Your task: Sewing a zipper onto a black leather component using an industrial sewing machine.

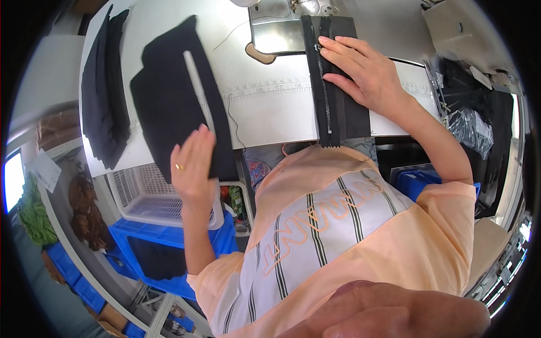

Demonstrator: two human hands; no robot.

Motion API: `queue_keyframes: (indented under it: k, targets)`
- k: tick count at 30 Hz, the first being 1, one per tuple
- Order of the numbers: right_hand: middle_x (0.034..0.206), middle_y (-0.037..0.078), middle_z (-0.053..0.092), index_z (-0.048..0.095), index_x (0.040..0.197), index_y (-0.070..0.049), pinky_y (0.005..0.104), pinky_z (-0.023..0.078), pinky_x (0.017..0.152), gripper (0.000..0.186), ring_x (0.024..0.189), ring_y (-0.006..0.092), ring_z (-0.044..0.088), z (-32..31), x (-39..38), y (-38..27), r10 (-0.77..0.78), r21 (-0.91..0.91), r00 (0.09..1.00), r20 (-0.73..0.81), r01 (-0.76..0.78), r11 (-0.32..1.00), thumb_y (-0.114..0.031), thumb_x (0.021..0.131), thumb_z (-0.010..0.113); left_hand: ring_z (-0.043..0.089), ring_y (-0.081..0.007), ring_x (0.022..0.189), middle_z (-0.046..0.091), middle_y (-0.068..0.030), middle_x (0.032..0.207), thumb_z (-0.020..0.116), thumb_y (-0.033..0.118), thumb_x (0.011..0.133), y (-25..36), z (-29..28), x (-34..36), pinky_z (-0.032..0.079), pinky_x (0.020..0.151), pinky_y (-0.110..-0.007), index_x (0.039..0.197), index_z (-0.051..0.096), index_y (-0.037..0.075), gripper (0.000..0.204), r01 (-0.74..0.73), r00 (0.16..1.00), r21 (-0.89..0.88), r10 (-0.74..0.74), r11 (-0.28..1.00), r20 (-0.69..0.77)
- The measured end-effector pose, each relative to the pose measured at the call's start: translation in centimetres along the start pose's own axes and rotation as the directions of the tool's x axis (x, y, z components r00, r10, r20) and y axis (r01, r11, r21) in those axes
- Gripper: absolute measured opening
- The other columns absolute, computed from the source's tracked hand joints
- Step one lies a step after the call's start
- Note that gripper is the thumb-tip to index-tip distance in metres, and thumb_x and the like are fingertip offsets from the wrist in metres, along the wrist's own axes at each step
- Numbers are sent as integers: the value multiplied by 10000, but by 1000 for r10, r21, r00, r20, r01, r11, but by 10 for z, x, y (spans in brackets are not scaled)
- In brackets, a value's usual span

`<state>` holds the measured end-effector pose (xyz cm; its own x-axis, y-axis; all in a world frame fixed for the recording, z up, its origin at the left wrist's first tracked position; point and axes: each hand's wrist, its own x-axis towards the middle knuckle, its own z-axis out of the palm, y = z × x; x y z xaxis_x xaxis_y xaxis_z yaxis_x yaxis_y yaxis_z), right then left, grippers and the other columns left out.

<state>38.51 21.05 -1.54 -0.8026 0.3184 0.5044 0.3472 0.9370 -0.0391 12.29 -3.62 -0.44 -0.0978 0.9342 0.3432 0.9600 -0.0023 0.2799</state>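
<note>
My left hand, with a ring on one finger, is on a black fabric panel. Its fingers are bent together at the lower end of the panel's long, narrow white strip; whether this is a slot or a strip I cannot tell. The panel's lower end reaches past the table's near edge. My right hand rests with outstretched fingers on a black zipper with metal teeth. Under that hand, black fabric lies along the zipper's right side. The fingertips are near the zipper's slider.
A stack of black fabric pieces lies at the table's left. The sewing machine's metal bed is at the far side. A white basket and a blue crate stand below the left edge. Plastic-wrapped items lie at right.
</note>
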Motion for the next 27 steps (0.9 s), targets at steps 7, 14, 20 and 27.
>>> queue_keyframes:
  k: [7,14,20,27]
  targets:
    - [1232,-11,649,664,1120,-101,295,546,839,374,1070,201,622,-31,-45,23,148,-106,989,20,-145,984,-222,779,760,643,-205,1092,713,-73,1097,690,116,848,84,-2,-7,299,1102,-441,1065,702,62,224,-258,965,-48,260,965,42]
    - [1228,-11,649,664,1102,-95,290,552,810,357,1047,201,628,-35,-51,25,147,-126,989,-10,-147,981,-228,784,758,667,-241,1043,709,-102,1093,699,88,826,106,29,39,470,931,-377,1073,697,32,253,-297,955,-99,297,950,-11]
    - [1239,-13,640,663,1096,-96,295,555,798,348,1045,202,625,-35,-54,25,152,-129,988,-11,-152,980,-237,791,752,666,-249,1023,700,-128,1094,686,61,796,109,52,57,532,796,-352,1054,689,1,265,-288,956,-83,282,954,-74]
    - [1239,6,637,658,1092,-90,308,545,826,354,1059,214,618,-33,-52,27,153,-91,988,-9,-153,984,-242,787,754,658,-263,969,683,-121,1076,672,15,714,109,62,60,540,771,-321,1059,683,7,345,-262,961,-95,251,960,-113]
